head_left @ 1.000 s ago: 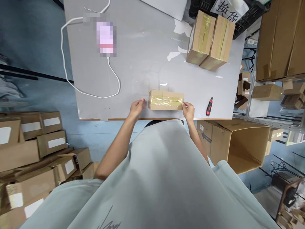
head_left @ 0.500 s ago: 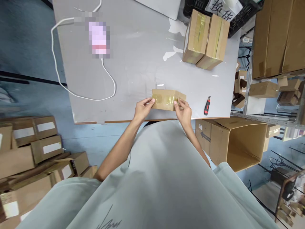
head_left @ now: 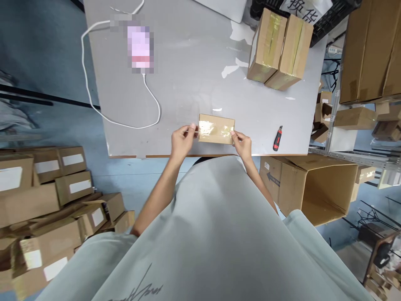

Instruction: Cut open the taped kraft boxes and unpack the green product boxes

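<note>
A small cardboard box [head_left: 216, 130] with shiny clear tape across its face is between my hands near the table's front edge. My left hand [head_left: 182, 142] is closed at the box's left end, thumb bent over the fingers; its fingertips are partly hidden. On the other end, my right hand [head_left: 242, 145] pinches the box's right edge between thumb and fingers. A red and black utility knife [head_left: 277, 139] lies on the table to the right of my right hand.
Two taped cardboard boxes [head_left: 280, 52] stand at the back right of the grey table [head_left: 188, 75], before a black crate [head_left: 336, 21]. A white cable [head_left: 122, 124] loops at the left, joined to a blurred pink device [head_left: 140, 48]. A large open carton [head_left: 328, 188] sits below right.
The box has turned so that its taped face shows more squarely and its right end no longer shows. My left hand has shifted slightly left. The whole view has moved a little.
</note>
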Demonstrator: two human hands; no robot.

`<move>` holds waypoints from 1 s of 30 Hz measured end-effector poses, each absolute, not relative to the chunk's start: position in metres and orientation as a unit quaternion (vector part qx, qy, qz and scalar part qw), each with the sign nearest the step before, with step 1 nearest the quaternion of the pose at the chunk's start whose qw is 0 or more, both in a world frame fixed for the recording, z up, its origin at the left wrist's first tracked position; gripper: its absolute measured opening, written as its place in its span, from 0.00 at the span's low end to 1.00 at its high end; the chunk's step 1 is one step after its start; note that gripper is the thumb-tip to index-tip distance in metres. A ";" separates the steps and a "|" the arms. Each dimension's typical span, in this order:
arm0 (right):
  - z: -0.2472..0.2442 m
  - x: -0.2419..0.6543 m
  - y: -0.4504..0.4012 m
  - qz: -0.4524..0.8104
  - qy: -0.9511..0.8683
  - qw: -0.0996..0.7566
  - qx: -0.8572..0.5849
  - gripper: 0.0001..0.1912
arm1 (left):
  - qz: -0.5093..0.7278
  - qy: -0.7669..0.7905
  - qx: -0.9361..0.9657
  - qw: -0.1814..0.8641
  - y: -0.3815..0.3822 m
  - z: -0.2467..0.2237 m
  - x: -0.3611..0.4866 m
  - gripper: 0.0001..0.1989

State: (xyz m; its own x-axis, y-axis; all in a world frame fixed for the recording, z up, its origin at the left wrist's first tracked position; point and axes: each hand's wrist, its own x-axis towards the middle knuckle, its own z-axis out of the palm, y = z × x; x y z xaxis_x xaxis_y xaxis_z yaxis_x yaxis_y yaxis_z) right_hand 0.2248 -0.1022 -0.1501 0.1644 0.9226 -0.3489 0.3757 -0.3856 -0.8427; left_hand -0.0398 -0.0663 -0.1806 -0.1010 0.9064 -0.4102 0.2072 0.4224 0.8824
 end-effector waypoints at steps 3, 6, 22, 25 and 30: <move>-0.153 0.240 -0.101 0.443 -0.416 0.323 -0.726 0.40 | 0.312 0.668 0.351 0.577 -0.062 -0.209 -0.031 0.30; -0.155 0.262 -0.100 0.436 -0.394 0.329 -0.739 0.41 | 0.286 0.681 0.309 0.600 -0.060 -0.232 -0.020 0.28; -0.147 0.268 -0.107 0.445 -0.370 0.348 -0.738 0.63 | 0.325 0.617 0.306 0.648 -0.063 -0.197 0.005 0.32; -0.170 0.244 -0.106 0.496 -0.364 0.353 -0.705 0.69 | 0.304 0.665 0.357 0.581 -0.062 -0.194 -0.027 0.26; -0.200 0.216 -0.105 0.528 -0.383 0.359 -0.668 0.69 | 0.293 0.677 0.358 0.572 -0.065 -0.198 -0.061 0.24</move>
State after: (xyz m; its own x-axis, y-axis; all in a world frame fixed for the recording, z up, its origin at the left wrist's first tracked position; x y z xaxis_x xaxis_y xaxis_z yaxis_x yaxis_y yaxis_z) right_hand 0.2161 -0.1054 -0.2001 0.1493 0.8908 -0.4291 0.1328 -0.4481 -0.8841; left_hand -0.0605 -0.0652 -0.1983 -0.0893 0.8201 -0.5652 0.1485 0.5721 0.8066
